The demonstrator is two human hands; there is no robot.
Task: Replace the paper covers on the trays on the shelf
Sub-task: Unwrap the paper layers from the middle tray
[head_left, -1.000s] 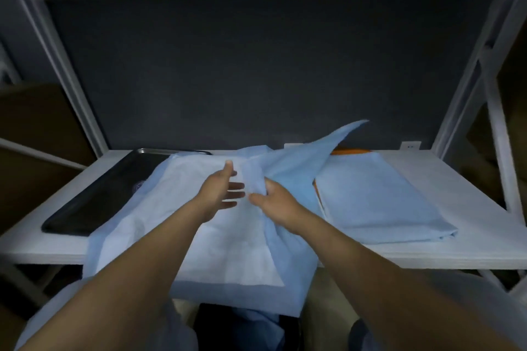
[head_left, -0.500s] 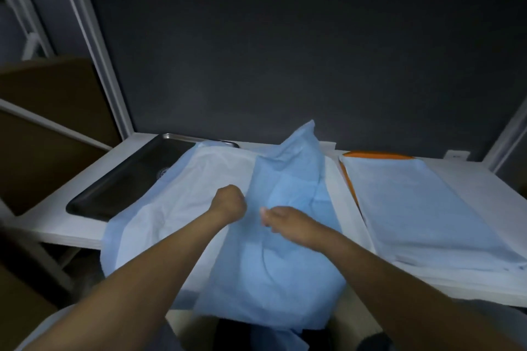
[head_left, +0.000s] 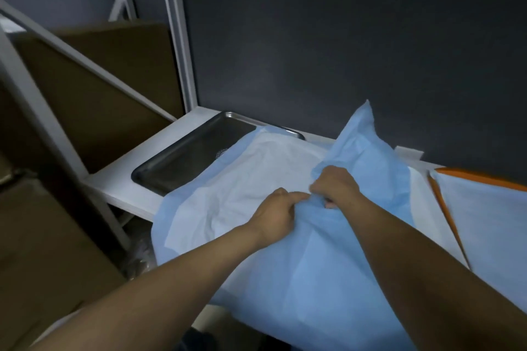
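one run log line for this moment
left hand grips blue paper cover | right hand grips same cover | metal tray partly under it | orange tray covered

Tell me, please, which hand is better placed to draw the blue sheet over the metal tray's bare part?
Probably left. The left hand grips the blue sheet on the side nearer the metal tray, whose bare part lies further left; the right hand would have to cross over.
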